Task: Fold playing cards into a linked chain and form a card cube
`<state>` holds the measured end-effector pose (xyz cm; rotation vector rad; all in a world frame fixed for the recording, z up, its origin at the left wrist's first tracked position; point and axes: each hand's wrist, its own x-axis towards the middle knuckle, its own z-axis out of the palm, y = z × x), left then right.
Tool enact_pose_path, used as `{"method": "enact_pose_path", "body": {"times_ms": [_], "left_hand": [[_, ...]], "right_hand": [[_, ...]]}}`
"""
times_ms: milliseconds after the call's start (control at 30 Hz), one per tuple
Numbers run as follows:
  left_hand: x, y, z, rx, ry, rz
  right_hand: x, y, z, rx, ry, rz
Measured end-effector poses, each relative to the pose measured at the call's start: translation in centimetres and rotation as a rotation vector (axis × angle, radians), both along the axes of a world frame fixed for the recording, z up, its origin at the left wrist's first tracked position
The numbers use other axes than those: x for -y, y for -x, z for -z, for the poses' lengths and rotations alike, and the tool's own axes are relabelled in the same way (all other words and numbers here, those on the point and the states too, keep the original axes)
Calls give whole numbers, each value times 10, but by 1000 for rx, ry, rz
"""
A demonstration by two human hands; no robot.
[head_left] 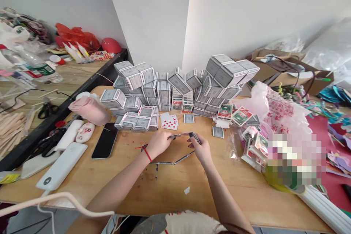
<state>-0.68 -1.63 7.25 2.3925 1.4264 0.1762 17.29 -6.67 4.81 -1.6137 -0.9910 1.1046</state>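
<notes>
Both hands hold a stack of playing cards [184, 135] edge-on above the wooden table [170, 186]. My left hand [157, 144], with a red string at the wrist, pinches the left end of the stack. My right hand [200, 148] grips its right end, fingers curled. Just beyond lie face-up red cards [169, 121] and single face-down cards [189, 118]. A big pile of patterned card decks [178, 86] rises behind them against the wall.
A black phone [105, 140], a white power bank [62, 166], a pink roll [90, 109] and scissors [46, 146] lie to the left. A plastic bag of card packs [263, 124] sits to the right. A thin strip [175, 161] lies under my hands.
</notes>
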Motion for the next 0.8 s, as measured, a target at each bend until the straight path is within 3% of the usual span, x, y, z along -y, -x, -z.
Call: {"method": "enact_pose_path", "body": {"times_ms": [800], "left_hand": [[-4,2,3,4,42,-65]], "right_hand": [[6,2,-4,10,29,-64]]}}
